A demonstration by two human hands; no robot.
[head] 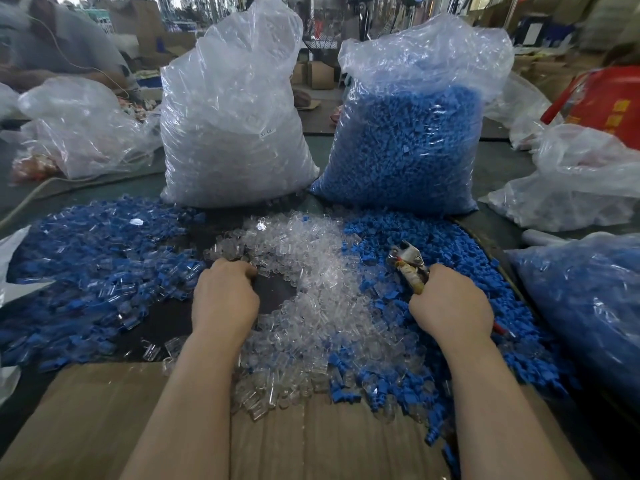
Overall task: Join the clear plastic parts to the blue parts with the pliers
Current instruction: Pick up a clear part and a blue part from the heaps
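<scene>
On the counter (498, 168): loose piles of small parts lie before two standing bags.
Left hand (225, 299): knuckles up at the near edge of the clear plastic parts (311, 271); its fingers (247, 270) curl down into them, but whether they pinch a piece cannot be told.
Right hand (450, 306): fingers wrapped round the handles of the pliers (408, 265), whose metal head points away from the person, over the blue parts (433, 244).
Pliers' jaws: too blurred to tell whether parted or closed.
Clear parts: heaped in the middle, between the hands, spilling onto the cardboard sheet (104, 427).
Blue parts: heaped on the right, under and beyond the right hand.
Mixed pile (97, 258): blue and clear pieces together, left of the left hand.
Bag of clear parts (235, 133): upright, behind the piles.
Bag of blue parts (408, 140): upright, just right of it.
</scene>
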